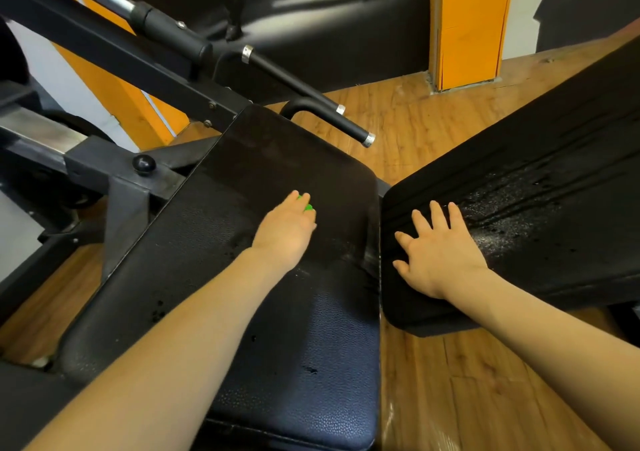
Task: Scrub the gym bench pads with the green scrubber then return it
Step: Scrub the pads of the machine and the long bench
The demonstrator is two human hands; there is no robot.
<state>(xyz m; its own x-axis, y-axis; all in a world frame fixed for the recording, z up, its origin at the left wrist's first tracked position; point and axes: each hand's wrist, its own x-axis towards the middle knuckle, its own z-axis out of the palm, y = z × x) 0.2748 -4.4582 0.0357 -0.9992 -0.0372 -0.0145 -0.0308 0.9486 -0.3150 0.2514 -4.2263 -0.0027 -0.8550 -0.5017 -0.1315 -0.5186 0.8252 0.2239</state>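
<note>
Left hand [285,229] presses green scrubber [306,205] mid seat pad [242,277], near its right edge.

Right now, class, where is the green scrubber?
In the head view, the green scrubber is under the left hand on the seat pad, left of the backrest pad that the right hand rests on.
</note>
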